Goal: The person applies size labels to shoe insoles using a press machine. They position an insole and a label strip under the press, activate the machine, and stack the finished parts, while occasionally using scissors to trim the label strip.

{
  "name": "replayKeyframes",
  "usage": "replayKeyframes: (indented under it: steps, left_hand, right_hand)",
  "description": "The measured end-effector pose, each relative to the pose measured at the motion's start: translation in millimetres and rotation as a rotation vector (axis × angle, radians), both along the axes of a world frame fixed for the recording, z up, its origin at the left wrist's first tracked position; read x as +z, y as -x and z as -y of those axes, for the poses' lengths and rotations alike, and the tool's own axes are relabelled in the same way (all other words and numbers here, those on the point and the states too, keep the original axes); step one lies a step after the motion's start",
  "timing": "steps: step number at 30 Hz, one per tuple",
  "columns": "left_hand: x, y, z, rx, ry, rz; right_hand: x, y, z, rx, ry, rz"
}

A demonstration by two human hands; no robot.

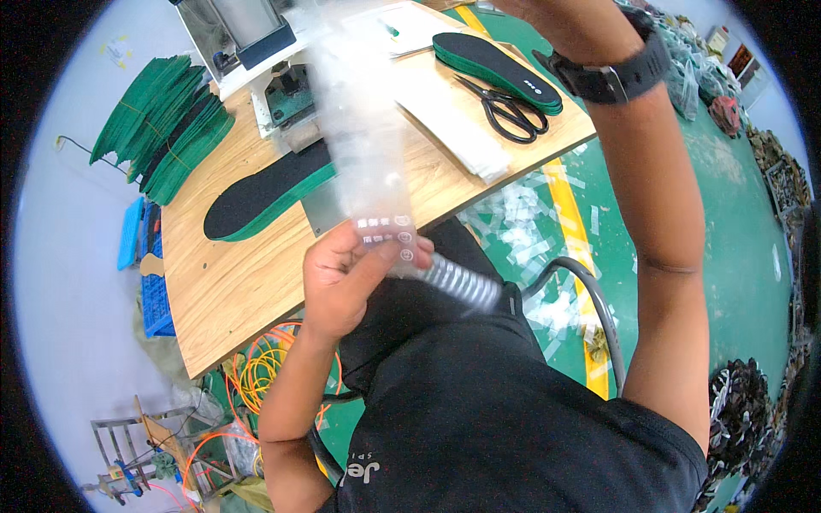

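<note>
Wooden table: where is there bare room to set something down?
On the table, the near corner below the black-and-green insole is bare. Crowded: the far end, with scissors, the insole stack and the machine.

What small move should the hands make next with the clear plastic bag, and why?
Probably lower the clear plastic bag toward the black-and-green insole on the wooden table. The left hand pinches the bag's lower end and the right hand its top, stretched in the air, and nothing seems to be inside.

Bright even light, fisheye edges, motion blur
</note>
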State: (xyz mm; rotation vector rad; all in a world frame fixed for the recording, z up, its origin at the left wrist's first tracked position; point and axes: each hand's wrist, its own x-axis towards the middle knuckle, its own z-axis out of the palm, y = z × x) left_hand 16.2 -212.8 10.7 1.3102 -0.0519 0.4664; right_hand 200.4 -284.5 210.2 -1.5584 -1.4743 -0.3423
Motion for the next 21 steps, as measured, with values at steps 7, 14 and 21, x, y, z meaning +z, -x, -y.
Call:
replayKeyframes:
  steps: [7, 14, 21]
  left_hand:
    - [-29, -13, -16, 0.198, 0.128, -0.251]
    - [-45, -29, -30, 0.215, 0.196, -0.364]
    - [-59, -24, -45, 0.131, 0.123, -0.233]
  right_hand:
    - [-145, -129, -4, -0.271, 0.094, 0.17]
    - [-259, -141, 66, -0.663, 0.462, 0.22]
    - [-238, -154, 59, -0.545, 0.643, 0.038]
